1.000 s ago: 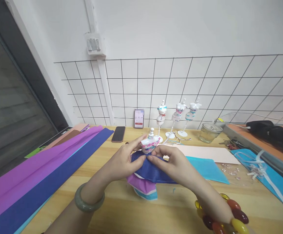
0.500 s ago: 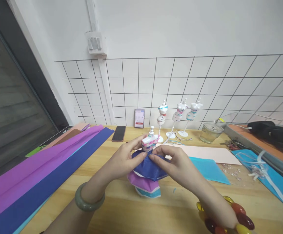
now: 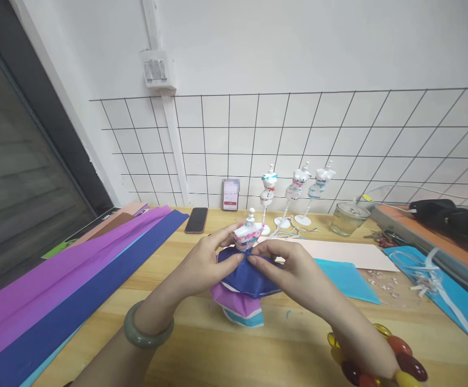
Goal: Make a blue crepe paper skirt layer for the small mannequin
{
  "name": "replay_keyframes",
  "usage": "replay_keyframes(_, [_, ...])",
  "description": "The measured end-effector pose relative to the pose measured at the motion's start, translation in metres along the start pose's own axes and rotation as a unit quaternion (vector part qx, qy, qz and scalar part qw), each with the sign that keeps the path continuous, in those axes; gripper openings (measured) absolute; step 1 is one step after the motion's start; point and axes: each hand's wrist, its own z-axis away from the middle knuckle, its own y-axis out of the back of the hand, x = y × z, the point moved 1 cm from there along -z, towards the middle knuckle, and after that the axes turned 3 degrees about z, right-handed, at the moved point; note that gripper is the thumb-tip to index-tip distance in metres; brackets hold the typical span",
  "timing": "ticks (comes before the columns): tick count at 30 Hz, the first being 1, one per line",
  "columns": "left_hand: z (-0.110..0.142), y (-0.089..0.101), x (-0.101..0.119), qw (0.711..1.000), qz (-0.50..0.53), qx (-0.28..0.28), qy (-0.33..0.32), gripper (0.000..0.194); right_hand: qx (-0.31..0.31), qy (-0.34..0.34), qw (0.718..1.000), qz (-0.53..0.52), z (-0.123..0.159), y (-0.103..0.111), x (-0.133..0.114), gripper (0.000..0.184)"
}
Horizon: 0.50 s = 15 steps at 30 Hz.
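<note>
A small white dress-form mannequin [image 3: 248,235] with pink and blue marks on its bust stands upright between my hands. Round its waist sits a dark blue fabric skirt layer [image 3: 250,279], above a purple layer [image 3: 236,302] and a turquoise layer [image 3: 244,319] with white edges. My left hand [image 3: 213,258] pinches the blue fabric at the waist with its thumb, its fingers reaching behind the mannequin. From the other side my right hand [image 3: 288,263] pinches the same waist edge between thumb and forefinger. The mannequin's stand is hidden under the skirt.
Three more mannequins [image 3: 296,185] stand at the back by the wire grid. A phone [image 3: 196,221] lies flat; another phone [image 3: 230,195] leans upright. Fabric strips [image 3: 97,279] lie left. Turquoise fabric [image 3: 345,280], clear beads [image 3: 383,282] and a glass jar [image 3: 349,219] are right.
Both hands keep their pinch at the waist. The blue layer's right side has dropped and drawn in a little, and the skirt has turned slightly to the right.
</note>
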Motion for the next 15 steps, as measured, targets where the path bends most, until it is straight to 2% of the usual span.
replay_keyframes(4, [-0.0006,-0.0004,-0.0001,1.0,0.02,0.007,0.004,0.055,-0.008,0.019,1.0,0.008,0.0012,0.0003,-0.0018,0.017])
replay_keyframes(10, [0.0005,0.0004,-0.0002,0.998,0.053,-0.012,0.022,0.058,-0.006,0.05,0.999,0.006,-0.0003,0.0003,-0.0036,0.014])
replay_keyframes(15, [0.0008,0.0023,-0.001,0.999,0.042,-0.019,0.022,0.06,-0.005,0.053,0.999,0.002,-0.0005,-0.0006,-0.001,0.017])
